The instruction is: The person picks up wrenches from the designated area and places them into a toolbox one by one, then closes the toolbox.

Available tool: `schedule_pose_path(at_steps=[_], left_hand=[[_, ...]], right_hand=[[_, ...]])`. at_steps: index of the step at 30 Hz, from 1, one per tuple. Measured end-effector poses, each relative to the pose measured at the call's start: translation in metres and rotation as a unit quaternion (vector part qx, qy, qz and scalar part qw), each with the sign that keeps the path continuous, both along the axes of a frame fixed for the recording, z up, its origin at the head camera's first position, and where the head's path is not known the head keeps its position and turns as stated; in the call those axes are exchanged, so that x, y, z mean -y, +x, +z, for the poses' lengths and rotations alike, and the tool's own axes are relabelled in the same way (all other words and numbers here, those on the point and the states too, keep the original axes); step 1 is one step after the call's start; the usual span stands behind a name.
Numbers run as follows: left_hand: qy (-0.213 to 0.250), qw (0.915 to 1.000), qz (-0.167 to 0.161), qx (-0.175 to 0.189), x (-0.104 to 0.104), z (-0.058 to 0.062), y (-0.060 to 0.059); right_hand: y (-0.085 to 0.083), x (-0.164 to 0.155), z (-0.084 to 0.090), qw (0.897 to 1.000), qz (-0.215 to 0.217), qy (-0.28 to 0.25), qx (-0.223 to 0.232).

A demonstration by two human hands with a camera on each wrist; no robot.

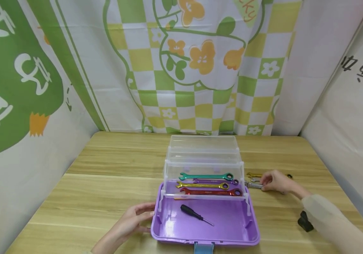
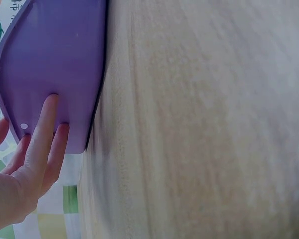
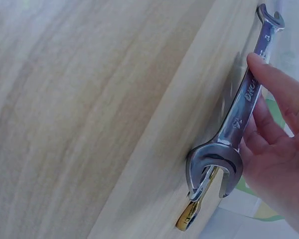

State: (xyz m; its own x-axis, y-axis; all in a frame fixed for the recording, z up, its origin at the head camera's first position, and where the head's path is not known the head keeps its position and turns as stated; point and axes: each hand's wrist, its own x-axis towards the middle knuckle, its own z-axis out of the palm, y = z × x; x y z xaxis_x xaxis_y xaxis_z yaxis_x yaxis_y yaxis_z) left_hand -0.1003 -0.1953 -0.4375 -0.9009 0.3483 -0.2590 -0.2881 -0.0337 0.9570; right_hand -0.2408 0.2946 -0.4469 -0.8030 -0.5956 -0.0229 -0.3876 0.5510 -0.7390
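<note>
Box (image 1: 222, 229): head view bright, light diffuse; pale glare on its floor, left part.
Curtain (image 1: 197, 98): behind box; evenly lit, faint fold shadows.
Walls (image 1: 352, 116): flank box; stretched toward head-view edges.
Table (image 2: 199, 124): beside box in left-wrist view; dimmer, bluish, grain blurred, thin dark shadow along box base.
Wrench (image 3: 240, 113): right of box; chrome highlights, soft shadow beside it.

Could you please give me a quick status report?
Right grip pinching silver wrench. Left grip against purple toolbox. Gold wrench on table close by.
</note>
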Motion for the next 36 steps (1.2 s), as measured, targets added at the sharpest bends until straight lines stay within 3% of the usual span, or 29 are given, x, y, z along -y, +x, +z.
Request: schedule_pose_path(at_steps=[14, 25, 36], left_hand=[[-0.004, 0.9999, 0.009, 0.000, -0.001, 0.000, 0.000], [-0.008, 0.9999, 0.010, 0.001, -0.002, 0.002, -0.001], [-0.012, 0.9998, 0.013, -0.001, -0.002, 0.001, 0.001]], right_hand=[[0.005, 0.002, 0.013, 1.000, -0.008, 0.025, -0.014], [-0.001, 0.000, 0.030, 0.998, 0.008, -0.008, -0.057], [-0.007, -0.004, 0.053, 0.998, -0.034, 0.028, -0.050]])
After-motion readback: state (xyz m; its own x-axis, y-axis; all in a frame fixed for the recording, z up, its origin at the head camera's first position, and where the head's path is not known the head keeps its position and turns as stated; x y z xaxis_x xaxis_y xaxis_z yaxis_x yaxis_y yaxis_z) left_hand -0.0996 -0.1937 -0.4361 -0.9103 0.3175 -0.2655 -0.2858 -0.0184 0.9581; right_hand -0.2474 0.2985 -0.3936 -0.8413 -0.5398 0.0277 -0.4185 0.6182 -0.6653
